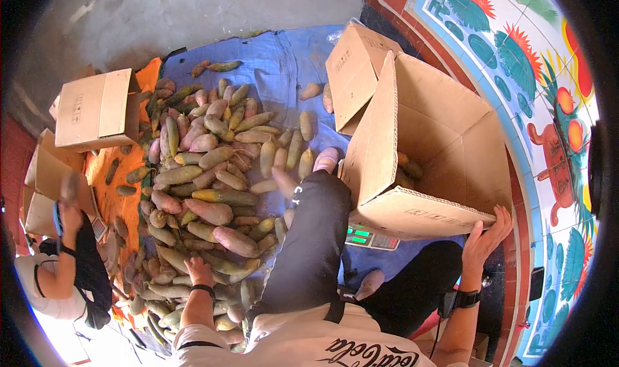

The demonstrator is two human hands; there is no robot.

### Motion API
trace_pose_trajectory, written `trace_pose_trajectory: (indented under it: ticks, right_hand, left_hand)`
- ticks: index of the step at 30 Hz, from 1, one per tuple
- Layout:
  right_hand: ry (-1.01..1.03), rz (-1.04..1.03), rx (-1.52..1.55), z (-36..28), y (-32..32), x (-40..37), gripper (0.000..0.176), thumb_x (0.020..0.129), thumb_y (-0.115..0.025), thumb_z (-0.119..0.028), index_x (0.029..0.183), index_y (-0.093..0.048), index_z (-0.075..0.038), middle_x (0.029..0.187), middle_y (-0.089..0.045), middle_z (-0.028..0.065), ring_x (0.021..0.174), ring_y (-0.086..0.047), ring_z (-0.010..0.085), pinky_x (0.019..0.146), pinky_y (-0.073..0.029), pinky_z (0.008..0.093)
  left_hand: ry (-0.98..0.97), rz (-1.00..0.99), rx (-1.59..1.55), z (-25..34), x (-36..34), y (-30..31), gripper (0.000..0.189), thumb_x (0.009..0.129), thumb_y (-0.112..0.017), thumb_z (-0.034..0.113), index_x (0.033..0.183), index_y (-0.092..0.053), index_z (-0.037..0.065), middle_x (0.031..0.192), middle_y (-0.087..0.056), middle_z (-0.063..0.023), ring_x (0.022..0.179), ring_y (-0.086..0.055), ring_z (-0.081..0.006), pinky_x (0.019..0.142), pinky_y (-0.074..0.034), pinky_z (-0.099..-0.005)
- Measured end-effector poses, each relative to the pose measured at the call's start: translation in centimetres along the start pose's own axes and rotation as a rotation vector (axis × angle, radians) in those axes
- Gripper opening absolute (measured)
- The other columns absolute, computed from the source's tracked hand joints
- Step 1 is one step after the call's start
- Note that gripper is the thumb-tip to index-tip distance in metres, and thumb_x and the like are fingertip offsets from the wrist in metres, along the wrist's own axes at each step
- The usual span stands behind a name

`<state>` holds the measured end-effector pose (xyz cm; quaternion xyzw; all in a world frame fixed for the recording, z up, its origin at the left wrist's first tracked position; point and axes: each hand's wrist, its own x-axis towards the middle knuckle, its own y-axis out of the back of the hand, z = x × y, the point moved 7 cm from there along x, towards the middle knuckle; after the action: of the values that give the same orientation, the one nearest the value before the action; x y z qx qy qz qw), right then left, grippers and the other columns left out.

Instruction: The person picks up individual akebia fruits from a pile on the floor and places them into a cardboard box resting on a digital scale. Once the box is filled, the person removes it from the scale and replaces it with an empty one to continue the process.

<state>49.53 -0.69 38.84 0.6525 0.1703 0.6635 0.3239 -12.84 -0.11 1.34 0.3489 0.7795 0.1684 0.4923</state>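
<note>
My left hand point(200, 273) is over the lower part of a large pile of radishes point(216, 157), its fingers apart and touching the pile; I see nothing held in it. The radishes are long, some green, some pinkish purple. At the right, my right hand point(490, 233) grips the near edge of a big open cardboard box point(425, 213), thumb and fingers on either side of the cardboard. The box tilts toward me. A few radishes point(409, 167) lie inside it. Beneath its near side, a scale with a lit green display point(361, 233) is partly hidden.
Another cardboard box point(361, 67) stands behind mine. Blue sheeting point(258, 57) and orange sheeting point(103, 173) lie under the pile. At far left a co-worker point(61, 277) holds up a blurred radish point(69, 186) by more boxes point(97, 109). A painted tile wall point(509, 64) curves along the right.
</note>
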Motion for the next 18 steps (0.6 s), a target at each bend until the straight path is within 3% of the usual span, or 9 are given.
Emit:
trace_pose_trajectory:
  ticks: [2,3,5,8,12,16,18]
  right_hand:
    - [0.005,-0.001,-0.001,0.1,0.0,0.0,0.043,0.090,-0.042,-0.032,0.118,-0.040,-0.001,0.118,-0.044,0.0167,0.117,-0.037,0.0334,0.104,-0.018,0.0514]
    - [0.008,-0.002,0.000,0.1,0.1,0.0,0.042,0.090,-0.042,-0.032,0.118,-0.040,-0.001,0.118,-0.044,0.0165,0.117,-0.037,0.0334,0.104,-0.018,0.0513]
    - [0.005,0.002,-0.002,0.1,0.1,0.1,0.042,0.090,-0.042,-0.032,0.118,-0.040,-0.001,0.118,-0.044,0.0165,0.117,-0.037,0.0332,0.104,-0.018,0.0512]
    - [0.003,0.005,-0.006,0.1,0.0,0.0,0.042,0.089,-0.042,-0.033,0.117,-0.041,-0.002,0.118,-0.044,0.0163,0.117,-0.037,0.0327,0.105,-0.017,0.0509]
    - [0.000,0.004,-0.016,0.0,0.1,0.0,0.043,0.089,-0.042,-0.034,0.117,-0.041,-0.002,0.118,-0.044,0.0158,0.116,-0.037,0.0321,0.105,-0.017,0.0507]
    - [0.006,0.007,-0.009,0.0,0.1,0.0,0.042,0.089,-0.042,-0.033,0.117,-0.041,-0.001,0.117,-0.044,0.0158,0.116,-0.037,0.0322,0.105,-0.017,0.0507]
    - [0.004,0.011,-0.014,-0.1,0.2,0.1,0.042,0.089,-0.043,-0.032,0.117,-0.041,-0.001,0.117,-0.044,0.0161,0.115,-0.037,0.0323,0.105,-0.017,0.0507]
  left_hand:
    - [-0.011,0.132,0.047,0.0,-0.1,0.7,0.035,0.079,-0.056,0.024,0.113,-0.056,0.018,0.119,-0.047,-0.0070,0.117,-0.038,-0.0279,0.101,-0.024,-0.0501]
    - [-0.011,0.133,0.047,-0.1,0.6,-0.3,0.035,0.079,-0.056,0.024,0.113,-0.056,0.018,0.119,-0.047,-0.0070,0.117,-0.038,-0.0279,0.101,-0.024,-0.0501]
    - [0.051,0.182,-0.197,-0.8,2.7,-2.2,0.030,0.079,-0.056,0.020,0.108,-0.058,0.017,0.116,-0.048,-0.0062,0.109,-0.043,-0.0268,0.092,-0.037,-0.0421]
    - [0.085,0.324,-0.146,-1.2,1.8,-0.9,0.023,0.078,-0.056,0.016,0.100,-0.061,0.015,0.110,-0.049,-0.0053,0.106,-0.044,-0.0267,0.083,-0.044,-0.0355]
    - [0.065,0.133,-0.237,-2.6,0.9,1.9,0.027,0.080,-0.057,0.017,0.107,-0.056,0.015,0.117,-0.045,-0.0090,0.115,-0.041,-0.0295,0.093,-0.039,-0.0347]
    - [0.130,0.294,-0.174,-4.1,0.7,3.0,0.030,0.076,-0.062,0.017,0.105,-0.054,0.013,0.112,-0.046,-0.0099,0.106,-0.045,-0.0295,0.087,-0.044,-0.0352]
    - [0.292,0.355,-0.200,-5.5,0.5,3.0,0.019,0.080,-0.055,0.015,0.099,-0.058,0.015,0.108,-0.048,-0.0078,0.103,-0.046,-0.0266,0.078,-0.048,-0.0337]
